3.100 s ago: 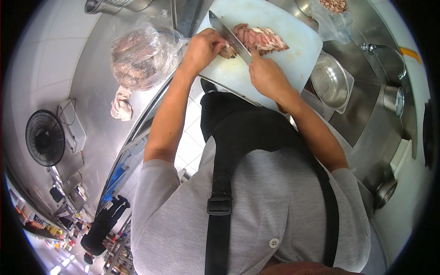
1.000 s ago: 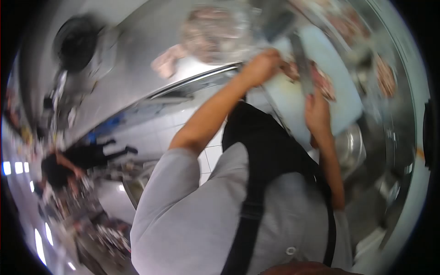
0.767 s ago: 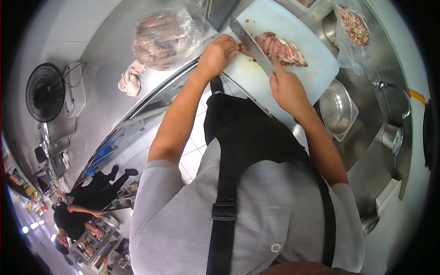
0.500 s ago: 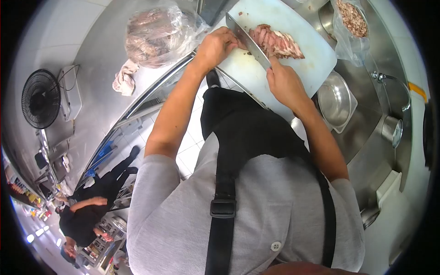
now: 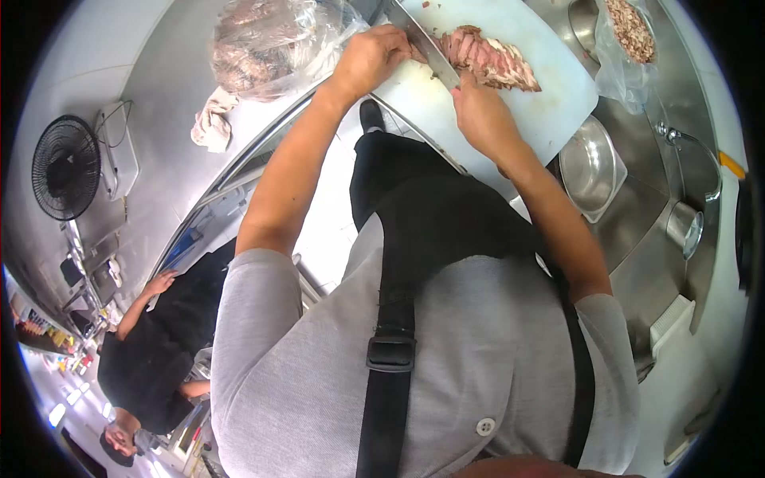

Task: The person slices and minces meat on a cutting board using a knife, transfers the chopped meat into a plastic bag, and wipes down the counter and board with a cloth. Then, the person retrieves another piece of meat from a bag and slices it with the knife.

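Note:
My right hand (image 5: 486,118) grips a knife (image 5: 430,52) with a broad blade, which lies slantwise over a white cutting board (image 5: 550,119). To the left of the blade, my left hand (image 5: 370,60) has its fingers bent and pressed together on a small piece of meat (image 5: 417,54), mostly hidden by the fingers. On the blade's right side, sliced meat (image 5: 494,62) with pink insides and browned edges lies in a row of overlapping slices. Small crumbs are scattered near the board's far end.
A clear plastic bag of meat (image 5: 263,52) and a crumpled cloth (image 5: 213,119) lie on the steel counter at left. On the right are a bag of chopped pieces (image 5: 631,32), a steel pan (image 5: 590,171) and a tap (image 5: 713,171). A co-worker (image 5: 163,342) stands at lower left, near a fan (image 5: 66,167).
The view has shifted, so the board and bags sit slightly higher. The co-worker at lower left has come closer. Both hands keep their places at the knife and the meat.

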`<move>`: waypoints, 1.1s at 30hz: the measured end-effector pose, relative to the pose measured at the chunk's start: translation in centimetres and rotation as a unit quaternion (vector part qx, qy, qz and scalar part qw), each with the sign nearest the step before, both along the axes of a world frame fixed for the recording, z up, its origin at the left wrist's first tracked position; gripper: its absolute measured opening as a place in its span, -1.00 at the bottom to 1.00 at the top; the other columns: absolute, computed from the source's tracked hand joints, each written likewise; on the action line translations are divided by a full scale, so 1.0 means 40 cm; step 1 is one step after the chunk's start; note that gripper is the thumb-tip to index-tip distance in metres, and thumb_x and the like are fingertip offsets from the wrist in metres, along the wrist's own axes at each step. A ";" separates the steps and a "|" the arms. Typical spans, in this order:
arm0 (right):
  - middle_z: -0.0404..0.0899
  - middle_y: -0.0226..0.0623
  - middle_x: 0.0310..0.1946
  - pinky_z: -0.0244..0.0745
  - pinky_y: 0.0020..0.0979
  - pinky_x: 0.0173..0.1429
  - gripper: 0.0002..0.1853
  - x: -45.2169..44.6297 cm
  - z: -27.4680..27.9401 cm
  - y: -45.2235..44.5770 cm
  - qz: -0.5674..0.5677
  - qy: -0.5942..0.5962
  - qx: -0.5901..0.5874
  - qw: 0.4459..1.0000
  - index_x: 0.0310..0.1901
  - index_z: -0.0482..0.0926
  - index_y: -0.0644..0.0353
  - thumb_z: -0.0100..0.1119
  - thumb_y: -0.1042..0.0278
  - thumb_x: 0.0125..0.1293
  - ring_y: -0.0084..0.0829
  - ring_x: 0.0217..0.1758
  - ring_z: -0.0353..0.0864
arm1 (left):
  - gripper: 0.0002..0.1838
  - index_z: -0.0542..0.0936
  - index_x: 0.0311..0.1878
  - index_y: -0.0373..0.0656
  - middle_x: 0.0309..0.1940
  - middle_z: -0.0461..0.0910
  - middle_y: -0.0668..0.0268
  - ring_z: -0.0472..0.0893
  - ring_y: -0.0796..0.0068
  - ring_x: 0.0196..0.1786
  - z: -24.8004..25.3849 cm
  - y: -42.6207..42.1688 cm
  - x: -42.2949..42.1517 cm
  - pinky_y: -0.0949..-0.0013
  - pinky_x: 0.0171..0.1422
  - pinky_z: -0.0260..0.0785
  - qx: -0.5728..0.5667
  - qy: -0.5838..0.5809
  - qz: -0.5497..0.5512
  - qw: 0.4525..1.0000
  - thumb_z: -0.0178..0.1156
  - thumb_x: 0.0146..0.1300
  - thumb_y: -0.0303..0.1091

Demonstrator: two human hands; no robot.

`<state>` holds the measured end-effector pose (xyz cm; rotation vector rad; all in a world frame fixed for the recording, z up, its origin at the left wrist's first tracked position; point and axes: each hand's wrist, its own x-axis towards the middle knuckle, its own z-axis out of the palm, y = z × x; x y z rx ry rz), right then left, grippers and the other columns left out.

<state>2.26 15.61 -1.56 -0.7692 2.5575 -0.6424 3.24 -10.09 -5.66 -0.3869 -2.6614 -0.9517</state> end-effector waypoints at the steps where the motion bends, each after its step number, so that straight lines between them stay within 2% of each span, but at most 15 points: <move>1: 0.73 0.28 -0.23 0.56 0.27 0.05 -0.73 -0.007 0.018 0.001 0.007 0.004 0.002 1.000 0.05 0.49 0.41 0.04 0.31 0.63 0.31 -0.11 0.74 | -0.82 0.78 -0.14 -0.21 -0.06 0.80 0.17 0.79 0.09 -0.03 0.000 0.006 0.006 0.19 0.09 0.68 0.003 0.003 0.002 1.000 0.51 0.18 -0.55; 3: 0.74 0.27 -0.22 0.57 0.26 0.06 -0.74 -0.026 0.044 0.003 0.015 0.010 0.004 1.000 0.06 0.50 0.40 0.05 0.31 0.63 0.31 -0.10 0.75 | -0.82 0.79 -0.14 -0.21 -0.06 0.80 0.18 0.79 0.09 -0.02 0.001 0.008 0.009 0.19 0.10 0.68 0.005 0.009 0.001 1.000 0.51 0.19 -0.54; 5: 0.74 0.25 -0.23 0.58 0.25 0.06 -0.74 -0.007 -0.003 -0.002 -0.004 0.030 -0.019 0.999 0.06 0.52 0.40 0.06 0.32 0.62 0.30 -0.10 0.75 | -0.82 0.79 -0.13 -0.21 -0.06 0.79 0.18 0.78 0.09 -0.02 0.005 0.010 0.016 0.18 0.11 0.67 0.001 0.001 -0.003 1.000 0.52 0.19 -0.53; 8: 0.74 0.24 -0.22 0.59 0.24 0.06 -0.73 -0.020 0.006 0.001 -0.001 0.034 -0.019 0.999 0.07 0.53 0.41 0.06 0.33 0.61 0.29 -0.09 0.75 | -0.82 0.79 -0.12 -0.21 -0.05 0.78 0.18 0.78 0.08 -0.02 0.006 0.020 0.012 0.17 0.11 0.67 0.004 -0.010 0.014 1.000 0.52 0.20 -0.52; 15: 0.74 0.25 -0.19 0.59 0.21 0.08 -0.72 -0.008 0.127 0.018 0.028 0.005 0.019 0.999 0.09 0.53 0.44 0.06 0.34 0.61 0.28 -0.06 0.75 | -0.82 0.79 -0.12 -0.24 -0.04 0.77 0.16 0.78 0.05 -0.02 0.005 0.016 0.024 0.16 0.09 0.67 -0.004 -0.006 0.034 0.999 0.53 0.21 -0.50; 18: 0.74 0.25 -0.20 0.59 0.21 0.10 -0.76 0.001 0.119 0.016 0.015 0.002 0.026 1.000 0.05 0.52 0.44 0.03 0.40 0.58 0.29 -0.04 0.75 | -0.82 0.79 -0.13 -0.24 -0.05 0.78 0.14 0.78 0.05 -0.03 0.000 0.013 0.021 0.17 0.09 0.66 0.013 -0.017 0.023 0.999 0.54 0.20 -0.50; 21: 0.74 0.28 -0.21 0.60 0.23 0.09 -0.80 0.000 0.100 0.012 0.013 0.008 0.025 1.000 0.01 0.51 0.42 -0.01 0.46 0.54 0.30 -0.05 0.76 | -0.87 0.77 -0.18 -0.23 -0.19 0.74 0.15 0.74 -0.01 -0.11 0.002 0.016 0.018 0.11 0.02 0.64 0.050 0.007 0.012 0.999 0.46 0.19 -0.54; 24: 0.73 0.30 -0.21 0.60 0.25 0.07 -0.81 -0.004 0.043 -0.003 0.021 0.031 0.004 0.999 0.00 0.50 0.42 -0.04 0.50 0.51 0.32 -0.07 0.76 | -0.88 0.77 -0.19 -0.23 -0.20 0.75 0.15 0.75 0.00 -0.14 -0.001 0.018 0.017 0.12 0.00 0.65 0.060 0.008 0.013 0.998 0.46 0.20 -0.53; 26: 0.73 0.30 -0.21 0.60 0.26 0.05 -0.81 0.014 -0.003 -0.012 0.007 0.008 0.006 1.000 -0.01 0.50 0.41 -0.03 0.48 0.51 0.32 -0.09 0.76 | -0.86 0.79 -0.17 -0.23 -0.14 0.79 0.14 0.78 0.04 -0.10 -0.009 0.018 0.030 0.15 0.03 0.67 0.042 -0.018 0.013 0.999 0.51 0.21 -0.52; 33: 0.73 0.28 -0.25 0.60 0.24 0.03 -0.75 -0.013 0.075 -0.015 0.014 0.024 -0.001 1.000 0.06 0.53 0.43 0.05 0.37 0.59 0.28 -0.11 0.76 | -0.86 0.80 -0.14 -0.24 -0.06 0.78 0.14 0.80 0.10 -0.09 -0.016 0.013 0.038 0.20 0.02 0.69 0.021 0.018 0.031 0.999 0.50 0.24 -0.54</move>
